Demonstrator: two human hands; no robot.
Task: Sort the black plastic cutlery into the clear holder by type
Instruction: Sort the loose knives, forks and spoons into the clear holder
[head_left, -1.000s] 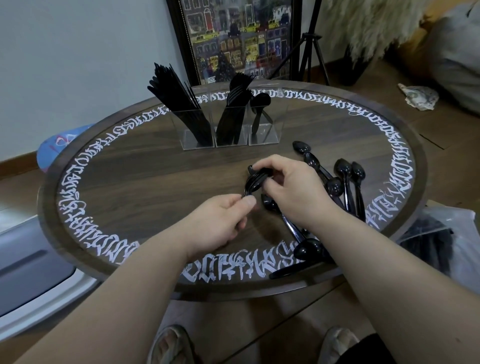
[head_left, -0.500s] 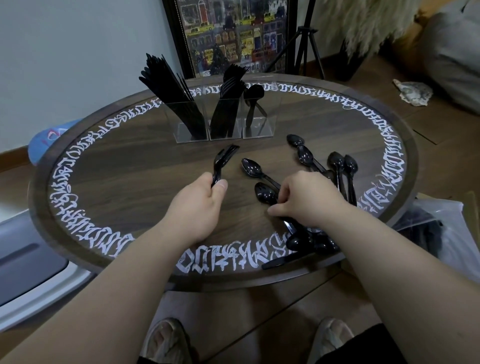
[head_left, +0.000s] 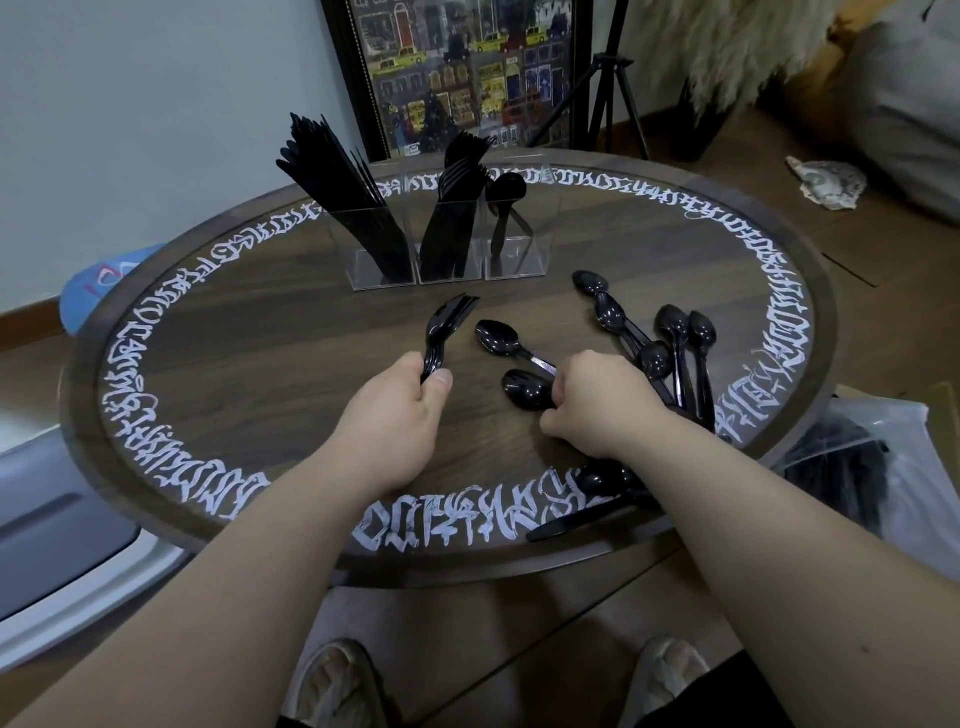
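Note:
A clear three-part holder (head_left: 535, 260) stands at the back of the round table: knives (head_left: 343, 187) on the left, forks (head_left: 457, 208) in the middle, a spoon (head_left: 506, 200) on the right. My left hand (head_left: 400, 415) grips a small bunch of black forks (head_left: 444, 330) by their handles, tines pointing toward the holder. My right hand (head_left: 597, 405) curls its fingers over the handles of two spoons, one at the far side (head_left: 498, 338) and one nearer (head_left: 527, 391), which lie on the table. Several more spoons (head_left: 670, 338) lie to the right.
The dark wooden table (head_left: 270, 322) carries a ring of white lettering. More cutlery (head_left: 597, 493) pokes out under my right forearm at the near edge. A plastic bag (head_left: 883, 467) lies right of the table. A framed picture and a tripod stand behind.
My left hand has carried the forks leftward, away from my right hand. My right hand has dropped onto the spoon handles on the table.

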